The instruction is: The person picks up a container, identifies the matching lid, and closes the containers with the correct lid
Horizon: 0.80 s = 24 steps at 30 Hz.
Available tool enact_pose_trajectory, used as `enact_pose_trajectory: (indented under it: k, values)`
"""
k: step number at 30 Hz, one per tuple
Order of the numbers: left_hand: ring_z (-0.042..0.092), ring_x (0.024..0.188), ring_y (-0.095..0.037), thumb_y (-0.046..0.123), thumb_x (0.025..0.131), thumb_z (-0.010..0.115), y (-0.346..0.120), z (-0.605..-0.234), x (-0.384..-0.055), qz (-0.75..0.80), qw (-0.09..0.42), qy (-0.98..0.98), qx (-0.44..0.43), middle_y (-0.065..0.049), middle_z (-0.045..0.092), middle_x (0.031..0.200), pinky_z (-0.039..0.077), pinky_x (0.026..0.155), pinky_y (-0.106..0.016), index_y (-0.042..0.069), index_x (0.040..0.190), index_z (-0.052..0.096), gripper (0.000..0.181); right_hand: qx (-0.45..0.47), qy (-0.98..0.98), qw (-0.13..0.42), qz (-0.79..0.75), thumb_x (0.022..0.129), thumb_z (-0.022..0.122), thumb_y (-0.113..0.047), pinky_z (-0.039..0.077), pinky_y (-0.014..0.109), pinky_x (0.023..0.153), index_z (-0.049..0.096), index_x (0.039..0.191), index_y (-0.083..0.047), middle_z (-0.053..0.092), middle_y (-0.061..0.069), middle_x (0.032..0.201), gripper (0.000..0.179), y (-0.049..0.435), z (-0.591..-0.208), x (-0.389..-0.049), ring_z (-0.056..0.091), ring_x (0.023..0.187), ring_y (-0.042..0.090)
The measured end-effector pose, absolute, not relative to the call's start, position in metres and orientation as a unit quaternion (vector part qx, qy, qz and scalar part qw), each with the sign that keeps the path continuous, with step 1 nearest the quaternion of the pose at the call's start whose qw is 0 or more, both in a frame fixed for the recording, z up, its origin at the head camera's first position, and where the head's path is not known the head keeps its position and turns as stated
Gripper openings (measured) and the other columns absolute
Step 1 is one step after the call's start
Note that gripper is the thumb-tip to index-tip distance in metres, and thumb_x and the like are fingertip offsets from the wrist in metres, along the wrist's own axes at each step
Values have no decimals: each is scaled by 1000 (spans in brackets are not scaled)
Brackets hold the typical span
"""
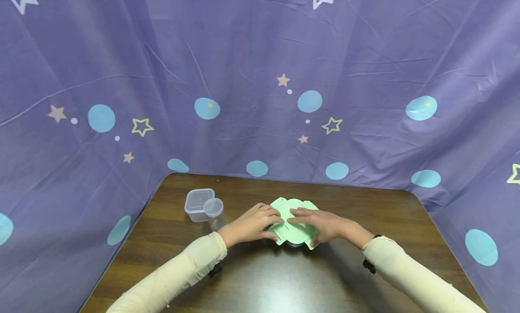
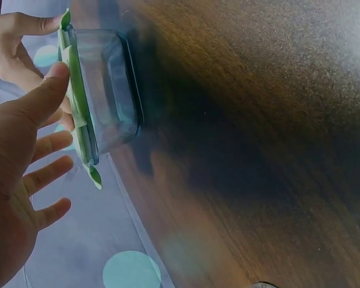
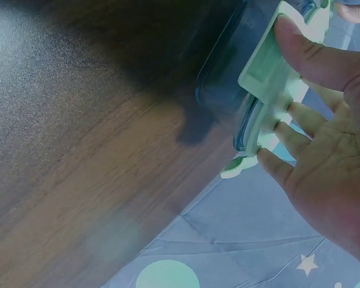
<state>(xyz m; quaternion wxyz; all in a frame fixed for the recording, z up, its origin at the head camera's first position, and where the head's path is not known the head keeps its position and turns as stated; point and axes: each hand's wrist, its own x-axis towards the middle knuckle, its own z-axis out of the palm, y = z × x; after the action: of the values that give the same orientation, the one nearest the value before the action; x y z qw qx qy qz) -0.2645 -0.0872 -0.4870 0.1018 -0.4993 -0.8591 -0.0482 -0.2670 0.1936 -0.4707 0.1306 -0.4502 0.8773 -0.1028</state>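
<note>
A light green lid [image 1: 296,232] with flaps standing out at its sides covers a clear glass food container [image 2: 111,90] on the table. The left hand [image 1: 260,223] is over the lid's left side, its thumb touching the edge and its other fingers spread. From the right, the right hand [image 1: 322,223] reaches over the lid. In the right wrist view, its thumb rests on a flap and its fingertips touch the lid's top. Neither hand is curled round the container. Most of the glass is hidden under the lid in the head view.
To the left on the brown wooden table [image 1: 365,209] stand a square clear plastic box [image 1: 199,204] with a lid and a round clear plastic jar [image 1: 214,209], close together. The left forearm passes near the jar. A purple patterned curtain [image 1: 243,56] surrounds the table's back and sides.
</note>
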Motion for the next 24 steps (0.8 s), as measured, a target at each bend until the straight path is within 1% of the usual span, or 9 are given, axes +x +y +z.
enact_pose_trajectory:
  k: [5,8,10,13,16,19,21,24]
  values:
    - [62,118,-18,55,76,79,-88,-490,-267,-24,86,-862,-498,3,69,120,44,109,-40,22,120,72,56,-455,874,128,-110,72,87,-5,41,56,115,51,150,-13,36,16,164,87,193,-471,-264,34,151,39]
    - [62,117,-16,45,73,87,-87,-492,-267,-1,99,-861,-499,5,70,118,44,111,-42,24,117,73,51,-454,875,125,-109,72,87,-4,41,55,115,52,150,-14,37,16,163,86,193,-471,-263,35,150,39]
    - [63,114,-14,36,75,89,-87,-495,-268,18,127,-854,-504,7,71,115,44,112,-44,25,115,73,44,-452,877,124,-110,71,87,-4,42,55,114,52,150,-14,37,16,163,86,193,-471,-263,35,150,38]
    - [66,107,-12,25,77,86,-85,-500,-268,37,180,-837,-516,8,71,107,44,112,-47,24,108,72,34,-449,878,124,-110,71,87,-3,42,55,114,52,150,-14,37,15,163,86,192,-471,-262,35,151,38]
    - [67,100,-12,21,76,83,-83,-504,-268,54,232,-816,-526,9,68,97,45,110,-48,22,101,70,28,-449,879,122,-108,71,86,-3,42,55,114,52,150,-15,37,15,163,86,192,-472,-262,35,151,37]
    - [67,95,-12,19,75,81,-80,-509,-267,70,272,-798,-533,9,65,91,47,108,-47,20,95,66,25,-450,879,117,-105,70,87,-3,43,54,114,53,149,-15,38,14,163,86,192,-472,-262,37,150,37]
    - [67,93,-13,19,75,80,-79,-511,-267,80,291,-789,-535,9,65,89,48,107,-46,19,92,65,22,-452,879,115,-105,70,87,-3,44,54,113,54,149,-15,39,14,162,87,191,-472,-262,37,150,37]
    - [66,89,-14,18,80,75,-76,-516,-267,97,314,-777,-538,8,63,87,50,105,-45,18,90,63,15,-453,878,111,-104,69,87,-2,46,53,112,54,148,-15,40,14,162,87,190,-472,-262,38,149,37]
